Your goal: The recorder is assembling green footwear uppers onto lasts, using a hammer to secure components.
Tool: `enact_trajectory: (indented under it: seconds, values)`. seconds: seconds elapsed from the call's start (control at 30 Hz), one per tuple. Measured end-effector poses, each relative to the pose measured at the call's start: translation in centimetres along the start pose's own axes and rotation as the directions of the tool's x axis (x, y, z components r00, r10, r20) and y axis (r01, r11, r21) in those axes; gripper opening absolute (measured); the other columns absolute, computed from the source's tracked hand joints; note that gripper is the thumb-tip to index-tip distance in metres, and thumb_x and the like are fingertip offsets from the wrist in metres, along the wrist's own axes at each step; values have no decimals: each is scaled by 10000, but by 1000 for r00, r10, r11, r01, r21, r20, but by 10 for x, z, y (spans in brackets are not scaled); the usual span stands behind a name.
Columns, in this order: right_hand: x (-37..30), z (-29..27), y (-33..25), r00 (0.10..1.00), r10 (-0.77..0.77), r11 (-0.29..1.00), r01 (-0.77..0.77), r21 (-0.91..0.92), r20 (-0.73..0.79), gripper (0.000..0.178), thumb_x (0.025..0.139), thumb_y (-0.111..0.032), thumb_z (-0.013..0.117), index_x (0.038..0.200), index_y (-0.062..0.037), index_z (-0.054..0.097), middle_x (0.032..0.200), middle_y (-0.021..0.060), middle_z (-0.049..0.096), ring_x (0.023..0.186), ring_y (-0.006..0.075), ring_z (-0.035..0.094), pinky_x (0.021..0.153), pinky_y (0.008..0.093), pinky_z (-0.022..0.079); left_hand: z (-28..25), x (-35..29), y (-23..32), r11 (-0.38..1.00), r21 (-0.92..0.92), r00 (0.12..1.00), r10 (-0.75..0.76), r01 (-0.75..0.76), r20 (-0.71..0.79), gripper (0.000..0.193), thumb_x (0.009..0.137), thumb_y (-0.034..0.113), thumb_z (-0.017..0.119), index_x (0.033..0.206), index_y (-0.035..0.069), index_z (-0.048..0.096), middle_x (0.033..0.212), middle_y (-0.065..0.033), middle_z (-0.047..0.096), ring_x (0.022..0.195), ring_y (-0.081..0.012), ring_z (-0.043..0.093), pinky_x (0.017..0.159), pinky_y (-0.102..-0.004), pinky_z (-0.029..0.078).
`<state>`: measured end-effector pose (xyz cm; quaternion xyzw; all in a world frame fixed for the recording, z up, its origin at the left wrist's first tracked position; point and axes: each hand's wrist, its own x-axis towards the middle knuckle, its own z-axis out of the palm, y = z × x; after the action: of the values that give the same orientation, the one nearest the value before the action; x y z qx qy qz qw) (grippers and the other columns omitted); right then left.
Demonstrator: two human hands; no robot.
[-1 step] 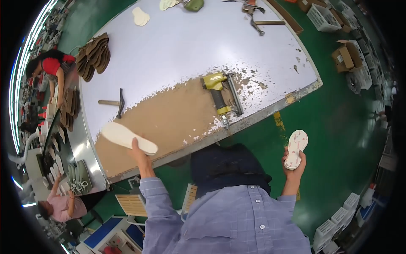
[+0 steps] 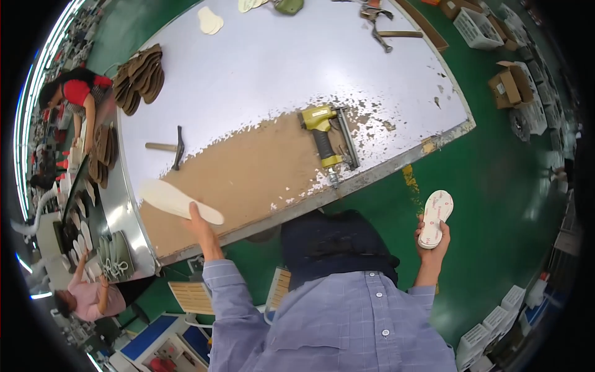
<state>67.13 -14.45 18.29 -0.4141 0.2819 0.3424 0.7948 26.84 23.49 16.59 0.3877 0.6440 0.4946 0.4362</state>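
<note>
Cream-white, flat insole [image 2: 164,197], head view: held in left hand [image 2: 202,232], thumb on top, slanting over worn brown patch of white-topped tabletop [image 2: 248,68], near front edge; whether it touches surface, cannot tell. Right hand [image 2: 436,244] grips white, red-marked, sole-shaped piece [image 2: 436,214] off tabletop, above green floor [image 2: 489,167]; single or stacked, unclear. Step in hand, seemingly: handling pieces separately. Next move calls for firm thumb grip, insole kept flat, clear of wooden-handled hammer [image 2: 166,147].
</note>
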Motion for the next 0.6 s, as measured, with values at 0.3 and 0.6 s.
enact_trajectory:
  seconds: [0.3, 0.6]
  values:
    - [1, 42, -15, 991, 78, 994, -69, -85, 108, 542, 859, -268, 527, 1319, -8, 403, 1051, 215, 576, 742, 237, 600, 582, 342, 520, -56, -42, 33, 240, 665, 387, -656, -707, 648, 452, 761, 93, 650, 1204, 51, 568, 1054, -221, 631, 1004, -292, 599, 836, -375, 491]
    - [6, 60, 2, 995, 16, 978, 4, -210, 94, 497, 881, -260, 511, 1300, -15, 403, 1002, 177, 600, 692, 211, 590, 544, 308, 520, -70, -25, 32, 964, 152, 944, -248, 218, 217, 303, 888, 130, 588, 1125, -51, 537, 938, -148, 647, 759, -214, 657, 668, -330, 526]
